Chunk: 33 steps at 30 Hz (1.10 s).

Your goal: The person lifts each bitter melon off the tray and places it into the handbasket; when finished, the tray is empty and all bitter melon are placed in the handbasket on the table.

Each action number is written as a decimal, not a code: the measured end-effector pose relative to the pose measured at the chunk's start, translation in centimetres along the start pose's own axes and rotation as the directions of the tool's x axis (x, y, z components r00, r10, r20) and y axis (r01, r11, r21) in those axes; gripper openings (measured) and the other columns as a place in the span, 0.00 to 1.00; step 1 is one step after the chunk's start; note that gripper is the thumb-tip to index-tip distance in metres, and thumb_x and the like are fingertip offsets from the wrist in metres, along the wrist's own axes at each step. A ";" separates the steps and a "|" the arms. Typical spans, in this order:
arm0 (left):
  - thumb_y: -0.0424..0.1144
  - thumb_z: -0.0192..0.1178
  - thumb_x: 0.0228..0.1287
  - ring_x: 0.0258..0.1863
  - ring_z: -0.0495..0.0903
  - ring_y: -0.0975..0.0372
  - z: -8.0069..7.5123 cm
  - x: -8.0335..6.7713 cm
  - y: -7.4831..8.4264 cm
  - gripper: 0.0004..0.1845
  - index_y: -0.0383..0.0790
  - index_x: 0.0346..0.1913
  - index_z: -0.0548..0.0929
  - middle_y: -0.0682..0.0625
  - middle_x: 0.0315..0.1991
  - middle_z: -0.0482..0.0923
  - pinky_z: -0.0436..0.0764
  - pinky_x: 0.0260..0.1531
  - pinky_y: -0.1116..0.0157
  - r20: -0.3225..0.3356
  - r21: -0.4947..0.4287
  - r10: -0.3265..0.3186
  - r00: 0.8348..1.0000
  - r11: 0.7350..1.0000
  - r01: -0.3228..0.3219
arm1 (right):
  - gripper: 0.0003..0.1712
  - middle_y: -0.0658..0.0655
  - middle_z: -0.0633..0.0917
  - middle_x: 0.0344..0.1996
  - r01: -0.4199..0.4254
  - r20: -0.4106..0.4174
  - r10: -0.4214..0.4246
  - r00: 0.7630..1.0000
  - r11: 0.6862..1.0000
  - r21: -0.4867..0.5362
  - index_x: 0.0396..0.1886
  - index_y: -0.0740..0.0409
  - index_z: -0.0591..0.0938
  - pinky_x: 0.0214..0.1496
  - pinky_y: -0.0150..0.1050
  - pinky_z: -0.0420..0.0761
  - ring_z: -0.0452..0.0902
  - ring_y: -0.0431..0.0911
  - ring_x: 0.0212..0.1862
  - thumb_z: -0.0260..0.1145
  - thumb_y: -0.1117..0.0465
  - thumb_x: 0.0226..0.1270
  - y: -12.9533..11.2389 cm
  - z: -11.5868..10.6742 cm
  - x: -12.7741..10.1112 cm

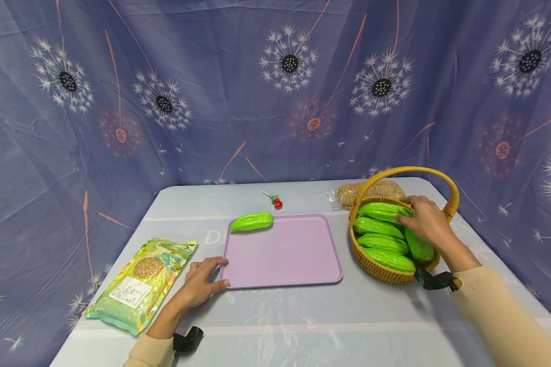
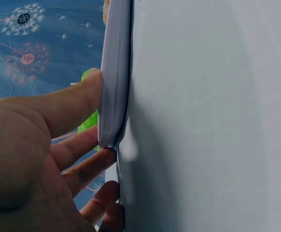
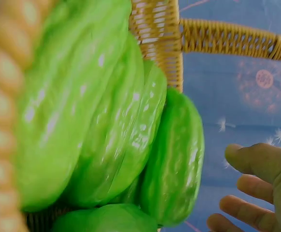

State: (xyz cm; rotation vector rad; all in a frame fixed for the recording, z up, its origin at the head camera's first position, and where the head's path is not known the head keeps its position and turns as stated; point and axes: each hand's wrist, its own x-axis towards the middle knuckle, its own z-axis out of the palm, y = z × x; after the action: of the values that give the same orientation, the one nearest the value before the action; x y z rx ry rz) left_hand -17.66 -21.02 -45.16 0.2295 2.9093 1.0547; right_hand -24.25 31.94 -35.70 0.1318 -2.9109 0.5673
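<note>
My left hand (image 1: 201, 281) rests at the near left corner of a lilac tray (image 1: 282, 255). In the left wrist view its thumb (image 2: 77, 104) touches the tray rim (image 2: 114, 72), the other fingers extended beside the corner. A green bitter melon (image 1: 251, 222) lies across the tray's far left corner. Over the right side of a wicker basket (image 1: 383, 273) reaches my right hand (image 1: 423, 219), holding nothing. Several bitter melons (image 1: 378, 227) fill the basket. In the right wrist view, the right hand (image 3: 261, 183) has parted fingers, with a gap to the nearest bitter melon (image 3: 174, 159).
A yellow-green printed bag (image 1: 142, 283) lies left of the left hand. Behind the tray is a small red and green item on a stick (image 1: 275, 200). A clear packet of tan contents (image 1: 346, 196) lies behind the basket, whose tall handle (image 1: 410, 169) arches above it.
</note>
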 end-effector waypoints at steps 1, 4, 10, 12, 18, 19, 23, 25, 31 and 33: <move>0.45 0.69 0.52 0.56 0.62 0.49 0.0 0.0 0.0 0.28 0.45 0.57 0.76 0.46 0.63 0.71 0.58 0.52 0.48 0.000 0.000 0.000 1.000 1.000 0.000 | 0.33 0.76 0.68 0.59 0.009 -0.014 -0.009 1.000 1.000 0.001 0.63 0.67 0.69 0.51 0.66 0.65 0.62 0.73 0.57 0.64 0.55 0.62 -0.2 -0.1 -0.2; 0.45 0.68 0.52 0.56 0.62 0.49 0.0 0.0 0.0 0.28 0.44 0.57 0.76 0.46 0.64 0.71 0.57 0.52 0.48 0.001 -0.002 0.000 1.000 1.000 0.000 | 0.32 0.76 0.70 0.59 0.039 -0.059 -0.039 0.997 0.999 0.006 0.62 0.67 0.70 0.50 0.66 0.66 0.63 0.72 0.57 0.66 0.56 0.62 -0.8 -0.2 -0.9; 0.45 0.68 0.52 0.57 0.62 0.49 0.0 0.0 0.0 0.28 0.44 0.57 0.76 0.46 0.63 0.71 0.57 0.52 0.48 0.001 -0.003 0.002 1.000 1.000 -0.002 | 0.30 0.75 0.72 0.56 0.095 -0.113 -0.091 0.989 0.995 0.024 0.60 0.68 0.72 0.51 0.65 0.66 0.65 0.70 0.56 0.66 0.58 0.61 -1.8 -0.4 -2.3; 0.45 0.68 0.52 0.57 0.62 0.49 0.0 0.0 0.0 0.28 0.45 0.57 0.76 0.46 0.63 0.71 0.57 0.52 0.48 0.000 -0.003 0.003 1.000 1.000 -0.003 | 0.30 0.74 0.73 0.56 0.113 -0.122 -0.107 0.987 0.993 0.040 0.60 0.69 0.71 0.52 0.65 0.65 0.65 0.69 0.57 0.66 0.57 0.61 -2.2 -0.4 -2.8; 0.45 0.68 0.52 0.58 0.61 0.49 0.0 0.0 0.0 0.28 0.45 0.58 0.76 0.46 0.64 0.70 0.57 0.53 0.48 0.005 -0.008 0.003 1.000 1.000 -0.003 | 0.28 0.73 0.75 0.54 0.172 -0.179 -0.158 0.971 0.983 0.068 0.58 0.67 0.74 0.53 0.63 0.65 0.66 0.68 0.56 0.67 0.57 0.61 -3.6 0.0 -4.0; 0.45 0.68 0.52 0.58 0.61 0.49 0.0 0.0 0.0 0.28 0.45 0.58 0.76 0.46 0.64 0.70 0.57 0.53 0.48 0.006 -0.009 0.002 1.000 1.000 -0.002 | 0.28 0.72 0.75 0.53 0.182 -0.193 -0.165 0.967 0.981 0.069 0.57 0.66 0.74 0.52 0.63 0.66 0.67 0.67 0.56 0.68 0.57 0.60 -3.8 0.2 -4.2; 0.45 0.68 0.52 0.58 0.61 0.49 0.0 0.0 0.0 0.28 0.45 0.58 0.76 0.46 0.64 0.70 0.57 0.53 0.48 0.008 -0.010 0.001 1.000 1.000 -0.001 | 0.26 0.68 0.78 0.49 0.245 -0.250 -0.219 0.943 0.967 0.077 0.55 0.64 0.76 0.50 0.60 0.68 0.70 0.64 0.53 0.70 0.61 0.57 -4.8 0.9 -4.8; 0.45 0.68 0.52 0.58 0.61 0.49 0.0 0.0 -0.1 0.28 0.45 0.57 0.76 0.46 0.64 0.70 0.57 0.54 0.47 0.007 -0.010 0.002 1.000 1.000 -0.002 | 0.25 0.67 0.79 0.48 0.279 -0.279 -0.247 0.928 0.957 0.079 0.53 0.64 0.77 0.51 0.58 0.68 0.71 0.62 0.53 0.71 0.63 0.54 -5.2 1.4 -5.0; 0.45 0.68 0.52 0.58 0.61 0.49 0.0 0.0 -0.1 0.27 0.45 0.57 0.76 0.46 0.64 0.70 0.57 0.54 0.47 0.004 -0.007 0.005 1.000 1.000 -0.005 | 0.26 0.63 0.81 0.45 0.350 -0.329 -0.305 0.894 0.933 0.085 0.50 0.63 0.78 0.51 0.55 0.69 0.72 0.59 0.52 0.73 0.65 0.49 -6.7 2.8 -5.4; 0.45 0.68 0.52 0.57 0.61 0.49 0.0 0.0 -0.1 0.27 0.45 0.57 0.76 0.46 0.64 0.70 0.57 0.54 0.47 0.004 -0.007 0.006 1.000 1.000 -0.006 | 0.26 0.62 0.82 0.45 0.368 -0.338 -0.320 0.885 0.925 0.089 0.50 0.62 0.79 0.50 0.54 0.69 0.72 0.59 0.52 0.74 0.65 0.49 -7.3 3.2 -5.4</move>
State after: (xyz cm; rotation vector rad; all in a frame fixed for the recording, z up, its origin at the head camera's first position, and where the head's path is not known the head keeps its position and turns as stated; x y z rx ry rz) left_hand -17.66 -21.09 -45.18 0.2398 2.9030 1.0634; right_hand -18.55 24.28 -36.98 0.5180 -2.4498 0.6727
